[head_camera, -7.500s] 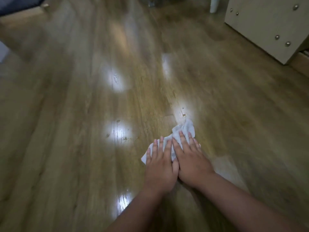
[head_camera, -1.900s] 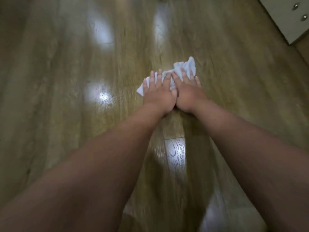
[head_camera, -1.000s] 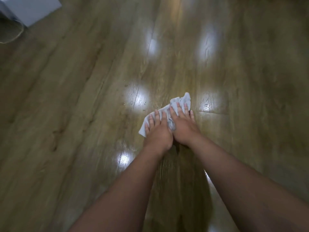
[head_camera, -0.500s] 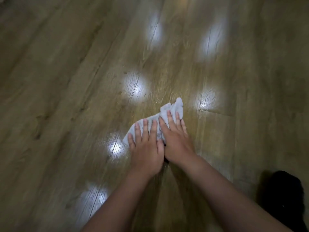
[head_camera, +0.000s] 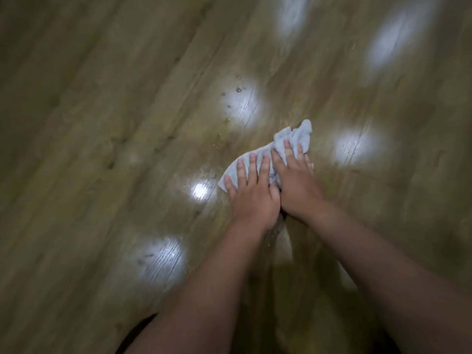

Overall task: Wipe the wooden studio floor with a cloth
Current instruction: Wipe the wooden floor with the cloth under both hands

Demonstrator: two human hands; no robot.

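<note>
Two flat hands, left hand (head_camera: 251,198) and right hand (head_camera: 296,186), fingers straight, press crumpled white cloth (head_camera: 293,139) onto glossy wood-grain floor (head_camera: 102,149).

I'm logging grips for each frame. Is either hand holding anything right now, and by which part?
Nothing is gripped: left hand and right hand press flat on the cloth, covering its near part.
</note>
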